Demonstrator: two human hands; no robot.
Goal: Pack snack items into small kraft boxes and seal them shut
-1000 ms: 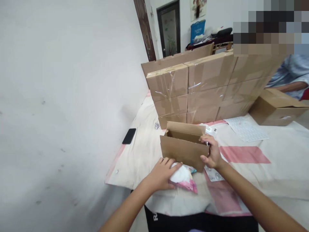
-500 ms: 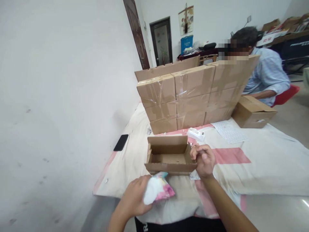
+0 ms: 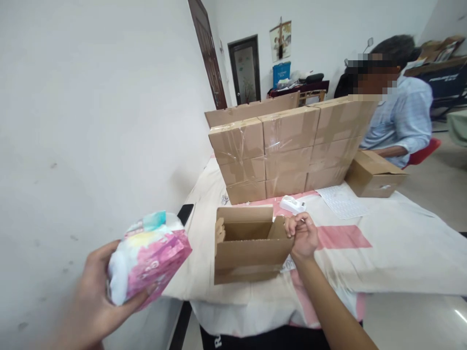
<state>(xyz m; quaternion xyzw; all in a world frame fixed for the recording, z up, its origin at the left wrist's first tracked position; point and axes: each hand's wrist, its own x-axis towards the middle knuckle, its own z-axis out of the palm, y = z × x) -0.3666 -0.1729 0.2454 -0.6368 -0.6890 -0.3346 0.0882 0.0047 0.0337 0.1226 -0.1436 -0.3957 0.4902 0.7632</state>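
A soft plastic-wrapped pack (image 3: 156,257) in pink, white and teal, its contents not visible, is in my left hand (image 3: 97,291). The thumb is below and the fingers are partly hidden behind it. The pack is raised in front of the wall, left of an open cardboard box (image 3: 251,262). My right hand (image 3: 305,236) has its fingers closed on the right edge of that box. The box's flaps are up, and its bottom is hidden by the front panel. A white tape dispenser (image 3: 292,204) lies just behind the right hand.
Taped cartons (image 3: 288,150) are stacked behind the box. A closed carton (image 3: 375,175) and a printed sheet (image 3: 341,200) lie to the right. A black phone (image 3: 185,212) lies near the left wall. Beyond the cartons sits a person in a light blue shirt (image 3: 408,112).
My left hand has carried the pack left and up, away from the box front. The box's front panel now stands taller in view, and my right hand has closed on its edge.
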